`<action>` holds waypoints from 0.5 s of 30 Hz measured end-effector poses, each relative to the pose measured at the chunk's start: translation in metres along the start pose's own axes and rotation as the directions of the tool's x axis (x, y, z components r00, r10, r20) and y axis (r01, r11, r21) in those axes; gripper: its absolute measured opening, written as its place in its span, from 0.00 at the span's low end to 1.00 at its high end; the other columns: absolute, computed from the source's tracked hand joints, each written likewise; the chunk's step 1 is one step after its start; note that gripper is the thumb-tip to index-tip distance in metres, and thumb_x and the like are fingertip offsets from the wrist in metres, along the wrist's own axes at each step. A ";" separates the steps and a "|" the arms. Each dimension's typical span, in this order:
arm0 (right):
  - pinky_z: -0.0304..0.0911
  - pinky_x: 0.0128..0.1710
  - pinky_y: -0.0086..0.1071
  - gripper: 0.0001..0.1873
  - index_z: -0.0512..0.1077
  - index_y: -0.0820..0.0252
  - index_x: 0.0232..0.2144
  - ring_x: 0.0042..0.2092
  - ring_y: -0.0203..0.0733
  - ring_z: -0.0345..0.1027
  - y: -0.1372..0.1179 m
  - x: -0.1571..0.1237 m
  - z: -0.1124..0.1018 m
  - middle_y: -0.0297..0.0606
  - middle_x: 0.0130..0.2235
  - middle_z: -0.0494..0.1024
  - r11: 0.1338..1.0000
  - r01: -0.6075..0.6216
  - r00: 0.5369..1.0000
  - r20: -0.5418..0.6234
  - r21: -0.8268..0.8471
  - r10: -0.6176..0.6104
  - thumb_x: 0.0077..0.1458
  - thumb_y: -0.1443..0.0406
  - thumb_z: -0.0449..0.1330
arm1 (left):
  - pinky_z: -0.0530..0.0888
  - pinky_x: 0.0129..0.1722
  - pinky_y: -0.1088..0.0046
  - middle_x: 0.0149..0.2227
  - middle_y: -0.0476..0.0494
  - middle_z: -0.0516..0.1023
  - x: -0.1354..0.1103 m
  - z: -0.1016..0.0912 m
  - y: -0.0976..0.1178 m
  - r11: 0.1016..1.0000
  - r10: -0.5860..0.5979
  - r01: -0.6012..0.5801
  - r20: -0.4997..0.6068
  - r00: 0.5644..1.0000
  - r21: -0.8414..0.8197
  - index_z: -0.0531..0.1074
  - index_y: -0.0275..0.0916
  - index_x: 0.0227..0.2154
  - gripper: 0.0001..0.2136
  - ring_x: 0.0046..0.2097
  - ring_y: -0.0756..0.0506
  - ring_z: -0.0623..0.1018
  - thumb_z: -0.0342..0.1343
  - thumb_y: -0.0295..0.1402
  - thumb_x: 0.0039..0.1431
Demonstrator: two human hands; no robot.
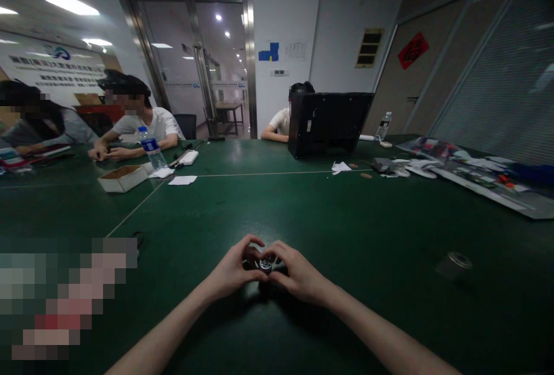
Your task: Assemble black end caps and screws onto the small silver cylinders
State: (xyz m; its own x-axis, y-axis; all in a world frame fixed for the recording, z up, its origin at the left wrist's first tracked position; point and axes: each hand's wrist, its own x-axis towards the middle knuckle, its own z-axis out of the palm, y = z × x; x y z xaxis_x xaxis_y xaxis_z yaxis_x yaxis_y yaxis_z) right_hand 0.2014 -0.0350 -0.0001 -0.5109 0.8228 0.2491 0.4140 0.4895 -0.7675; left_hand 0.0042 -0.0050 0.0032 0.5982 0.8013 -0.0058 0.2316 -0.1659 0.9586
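A small round metal part [265, 264] with a silver, spoked-looking face is held just above the green table [242, 207]. The fingers and thumb of my left hand [240, 262] curl around its left side. From the other side, my right hand [294, 268] grips it with bent fingers and the thumb below. Both hands nearly meet over the part, so its sides and underside are mostly hidden. Off to the right, a short metal cylinder [454, 265] with a ring-shaped top rests on the table, apart from my hands.
Farther back stand an open white box [123, 180], a water bottle [152, 149] and a black monitor-like case [331, 124]. Paper scraps lie nearby. A cluttered board [489, 176] covers the right edge. Several people sit around the table; one blurred-out arm [82, 288] is close on the left.
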 end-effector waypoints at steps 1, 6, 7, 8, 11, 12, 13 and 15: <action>0.61 0.42 0.32 0.16 0.67 0.59 0.43 0.42 0.39 0.65 0.001 0.000 0.000 0.39 0.43 0.70 1.000 -0.001 1.000 0.001 0.003 0.001 0.50 0.72 0.58 | 0.70 0.44 0.66 0.36 0.48 0.75 0.000 0.001 0.001 1.000 -0.001 0.001 0.005 1.000 -0.005 0.61 0.40 0.44 0.24 0.43 0.44 0.76 0.66 0.29 0.45; 0.62 0.43 0.34 0.13 0.63 0.59 0.42 0.41 0.40 0.67 0.006 0.000 -0.010 0.38 0.40 0.73 0.999 -0.037 0.996 -0.085 0.016 0.038 0.52 0.70 0.57 | 0.70 0.45 0.64 0.44 0.42 0.74 0.000 0.000 0.008 0.999 -0.007 0.006 0.008 1.000 0.047 0.61 0.40 0.45 0.26 0.45 0.42 0.75 0.67 0.30 0.44; 0.62 0.44 0.34 0.13 0.63 0.58 0.42 0.41 0.40 0.68 0.008 -0.001 -0.015 0.39 0.40 0.73 0.998 -0.053 0.990 -0.129 0.025 0.056 0.53 0.69 0.57 | 0.70 0.46 0.64 0.45 0.42 0.74 0.000 0.000 0.009 0.997 -0.014 0.014 -0.001 1.000 0.072 0.61 0.40 0.46 0.26 0.46 0.42 0.74 0.66 0.31 0.46; 0.63 0.44 0.35 0.12 0.62 0.58 0.43 0.42 0.40 0.68 0.011 -0.003 -0.023 0.39 0.41 0.74 0.997 -0.071 0.981 -0.178 0.026 0.074 0.55 0.68 0.56 | 0.70 0.47 0.64 0.46 0.41 0.73 0.000 -0.001 0.009 0.995 -0.022 0.024 -0.019 1.000 0.100 0.61 0.40 0.47 0.25 0.47 0.42 0.74 0.65 0.32 0.47; 0.63 0.46 0.38 0.14 0.62 0.58 0.45 0.44 0.42 0.69 0.025 -0.017 -0.055 0.41 0.43 0.75 0.983 -0.174 0.936 -0.320 -0.064 0.145 0.56 0.65 0.54 | 0.69 0.48 0.64 0.47 0.41 0.73 0.000 -0.005 0.008 0.987 -0.031 0.040 -0.059 0.998 0.155 0.61 0.39 0.47 0.23 0.49 0.42 0.73 0.63 0.33 0.50; 0.63 0.47 0.39 0.16 0.62 0.57 0.47 0.45 0.44 0.69 0.032 -0.026 -0.069 0.41 0.44 0.75 0.964 -0.236 0.914 -0.364 -0.124 0.177 0.56 0.64 0.54 | 0.69 0.48 0.64 0.47 0.42 0.72 0.000 -0.006 0.007 0.986 -0.034 0.043 -0.061 0.998 0.164 0.62 0.40 0.48 0.23 0.48 0.43 0.73 0.63 0.34 0.50; 0.64 0.47 0.41 0.18 0.61 0.57 0.50 0.46 0.45 0.69 0.040 -0.036 -0.085 0.42 0.45 0.75 0.930 -0.315 0.886 -0.409 -0.189 0.217 0.56 0.62 0.53 | 0.70 0.48 0.64 0.47 0.42 0.72 0.000 -0.007 0.006 0.984 -0.039 0.048 -0.057 0.998 0.171 0.62 0.40 0.48 0.22 0.48 0.43 0.73 0.62 0.34 0.51; 0.66 0.43 0.42 0.19 0.64 0.57 0.49 0.45 0.49 0.70 0.059 -0.062 -0.118 0.44 0.45 0.74 0.815 -0.484 0.815 -0.502 -0.317 0.289 0.56 0.59 0.52 | 0.70 0.48 0.64 0.48 0.42 0.72 0.000 -0.007 0.005 0.981 -0.047 0.054 -0.044 0.998 0.188 0.62 0.40 0.48 0.21 0.48 0.43 0.74 0.61 0.36 0.52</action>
State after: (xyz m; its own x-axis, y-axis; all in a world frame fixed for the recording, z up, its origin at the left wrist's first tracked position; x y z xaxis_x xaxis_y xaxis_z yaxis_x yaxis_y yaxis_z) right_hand 0.3464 -0.0227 0.0091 0.0818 0.9571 0.2781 0.8239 0.0921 -0.5592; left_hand -0.0001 -0.0020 0.0098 0.5521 0.8329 -0.0378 0.4035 -0.2272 0.8863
